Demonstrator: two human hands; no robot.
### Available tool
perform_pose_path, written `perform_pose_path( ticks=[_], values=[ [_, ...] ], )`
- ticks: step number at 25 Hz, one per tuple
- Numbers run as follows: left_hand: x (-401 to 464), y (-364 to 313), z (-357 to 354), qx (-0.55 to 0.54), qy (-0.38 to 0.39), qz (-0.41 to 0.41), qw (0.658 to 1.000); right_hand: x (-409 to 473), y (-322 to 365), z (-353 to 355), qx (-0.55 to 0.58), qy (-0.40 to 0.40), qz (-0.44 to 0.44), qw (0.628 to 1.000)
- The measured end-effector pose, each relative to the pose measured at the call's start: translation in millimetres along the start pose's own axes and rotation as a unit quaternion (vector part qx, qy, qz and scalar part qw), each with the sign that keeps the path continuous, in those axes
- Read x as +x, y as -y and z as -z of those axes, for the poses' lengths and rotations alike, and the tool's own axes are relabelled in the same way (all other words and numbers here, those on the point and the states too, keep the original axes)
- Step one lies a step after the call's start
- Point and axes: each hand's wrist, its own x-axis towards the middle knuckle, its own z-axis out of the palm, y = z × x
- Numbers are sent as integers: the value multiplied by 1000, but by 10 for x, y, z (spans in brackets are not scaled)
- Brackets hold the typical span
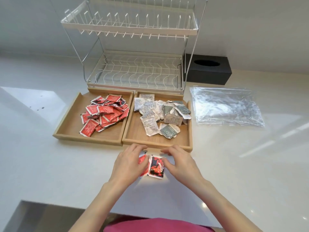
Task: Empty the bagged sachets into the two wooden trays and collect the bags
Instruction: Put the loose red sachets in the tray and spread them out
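Head view: both hands gather loose red printed sachets [154, 166] on the white counter [50, 164], just before the two wooden trays.
Left hand [129, 163] and right hand [179, 162] curl their fingers round them. Left wooden tray [70, 124] holds red sachets, right wooden tray [133, 131] grey-white ones; clear plastic bags [225, 107] lie right.

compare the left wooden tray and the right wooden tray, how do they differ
The left wooden tray holds red sachets; the right wooden tray holds white and grey-green sachets. The left tray's pile sits toward its far right, leaving bare wood at the left, while the right tray's pile spreads across its far half. The hands work right in front of the right tray, not the left one. Both are shallow, light wood and stand side by side before the dish rack.
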Motion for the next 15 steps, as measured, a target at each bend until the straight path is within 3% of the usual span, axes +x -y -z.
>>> perform_pose_path(
  ticks=[3,10,15],
  values=[
    [2,249,-117,27,67,10,997,30,29,-228,-48,42,-32,997],
    [107,318,-172,39,112,-1,993,167,89,-373,-105,81,-118,984],
    [150,312,-153,3,145,-6,989,224,126,-367,-83,100,-147,981]
  ],
)
